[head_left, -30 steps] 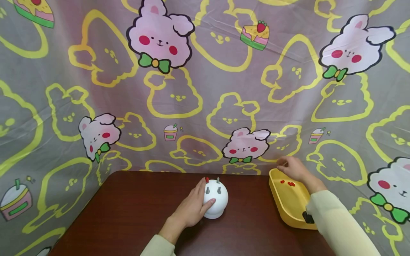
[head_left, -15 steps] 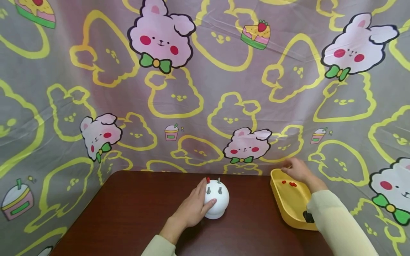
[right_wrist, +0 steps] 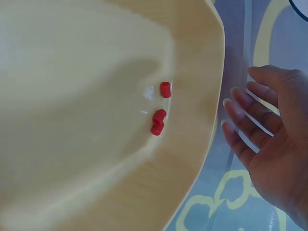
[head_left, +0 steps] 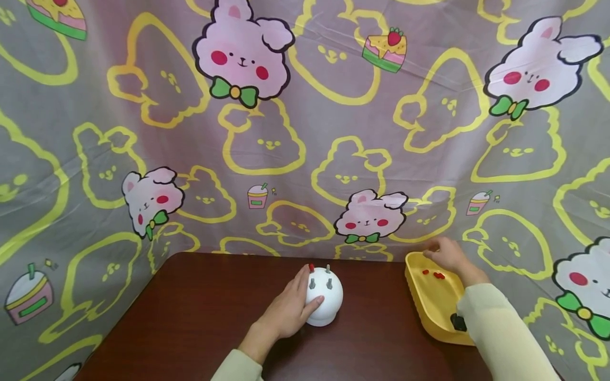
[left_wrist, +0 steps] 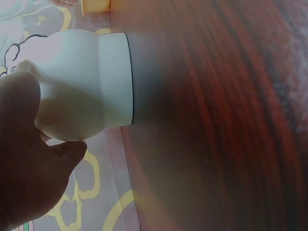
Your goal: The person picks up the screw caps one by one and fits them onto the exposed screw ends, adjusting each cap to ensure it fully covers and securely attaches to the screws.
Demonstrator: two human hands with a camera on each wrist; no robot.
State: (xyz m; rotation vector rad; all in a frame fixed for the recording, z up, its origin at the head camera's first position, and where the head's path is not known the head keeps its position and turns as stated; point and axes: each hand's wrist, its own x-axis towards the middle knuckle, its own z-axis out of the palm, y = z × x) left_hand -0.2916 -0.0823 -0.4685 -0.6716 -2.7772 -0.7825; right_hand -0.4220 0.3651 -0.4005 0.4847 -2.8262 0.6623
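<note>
Where left hand [head_left: 287, 308] clasps, white globe [head_left: 332, 302] bears grey pegs [head_left: 330, 284].

We see a white rounded device [head_left: 330, 302] upright on the tabletop [head_left: 200, 301], three grey pegs [head_left: 329, 284] and one red-topped peg [head_left: 311, 268] on its dome, and three small red cylinders [right_wrist: 165, 90], two touching, at the far end of a yellow tray [head_left: 440, 307].
</note>
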